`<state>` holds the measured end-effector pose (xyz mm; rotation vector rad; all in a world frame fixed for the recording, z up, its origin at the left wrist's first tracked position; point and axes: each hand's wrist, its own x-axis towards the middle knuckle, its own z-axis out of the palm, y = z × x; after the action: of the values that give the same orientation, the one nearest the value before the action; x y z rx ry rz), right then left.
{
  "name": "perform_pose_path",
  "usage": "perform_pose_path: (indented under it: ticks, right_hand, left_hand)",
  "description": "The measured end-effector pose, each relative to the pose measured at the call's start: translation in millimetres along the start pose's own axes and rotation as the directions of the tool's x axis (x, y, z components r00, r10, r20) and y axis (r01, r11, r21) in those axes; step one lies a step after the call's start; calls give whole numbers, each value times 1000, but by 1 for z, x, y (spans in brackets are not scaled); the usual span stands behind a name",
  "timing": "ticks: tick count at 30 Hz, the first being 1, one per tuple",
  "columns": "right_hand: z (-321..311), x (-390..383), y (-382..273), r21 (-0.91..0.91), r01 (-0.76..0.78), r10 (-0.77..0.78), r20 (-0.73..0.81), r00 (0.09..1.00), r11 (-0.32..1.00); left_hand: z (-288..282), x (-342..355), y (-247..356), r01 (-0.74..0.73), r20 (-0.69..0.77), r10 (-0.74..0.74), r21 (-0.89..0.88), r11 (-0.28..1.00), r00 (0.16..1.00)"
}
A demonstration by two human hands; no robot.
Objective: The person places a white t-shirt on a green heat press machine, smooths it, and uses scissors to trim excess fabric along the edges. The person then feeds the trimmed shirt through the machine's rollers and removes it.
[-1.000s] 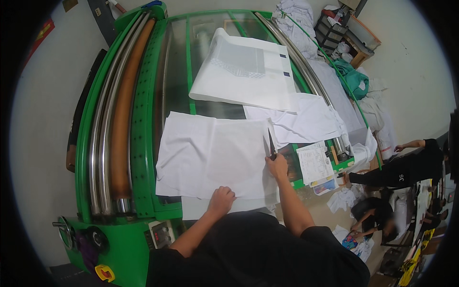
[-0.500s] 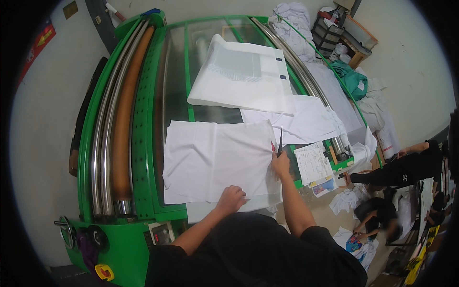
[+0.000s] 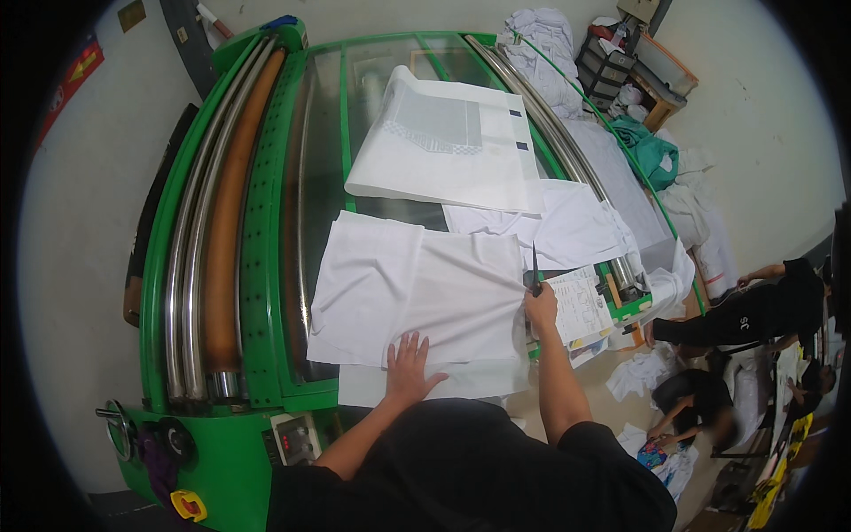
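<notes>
White cloth (image 3: pixel 461 293) lies wrinkled across the near part of the green machine's table. My left hand (image 3: pixel 409 367) rests flat with fingers spread on the cloth's near edge, where a white sheet (image 3: pixel 483 379) shows beneath. At the cloth's right edge, my right hand (image 3: pixel 542 309) is closed around dark scissors (image 3: pixel 535 264), their blades pointing away from me. Folds in the cloth run toward that hand; whether its fingers also pinch the edge I cannot tell. Farther back lies a large white sheet (image 3: pixel 443 177) with a grey printed patch, beside more white fabric (image 3: pixel 576 230).
Metal rollers (image 3: pixel 191 293) and a brown roller (image 3: pixel 232 248) line the left side of the machine. Printed papers (image 3: pixel 581 301) lie by its right edge. Cloth heaps (image 3: pixel 643 368) are on the floor at right, where other people (image 3: pixel 700 399) are near.
My right hand has moved right with the scissors, and the cloth has shifted right and wrinkled. My left hand has gone from curled to flat and spread, a little farther left.
</notes>
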<state>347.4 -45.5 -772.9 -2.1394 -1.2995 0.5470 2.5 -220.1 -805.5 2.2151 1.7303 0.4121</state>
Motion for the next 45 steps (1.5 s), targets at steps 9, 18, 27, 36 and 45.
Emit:
perform_pose_path:
  ticks: [9, 18, 27, 36, 45]
  right_hand:
    - [-31, -20, 21, -28, -105, 105, 12, 994, 994]
    - [-3, 5, 23, 67, 70, -68, -40, 997, 995]
    - [40, 91, -19, 19, 41, -39, -113, 993, 999]
    - [40, 78, -27, 43, 61, -55, -134, 989, 997]
    - [19, 82, -78, -68, 3, -10, -94, 996, 998]
  left_hand:
    - [-22, 4, 8, 81, 98, -86, 50, 995, 992]
    - [-53, 21, 0, 25, -92, -49, -253, 967, 995]
    - [-85, 133, -91, 137, -462, -187, -140, 981, 867]
    - [-55, 181, -45, 73, -235, -66, 21, 997, 970]
    - [-90, 191, -222, 299, -536, -535, -467, 832, 653]
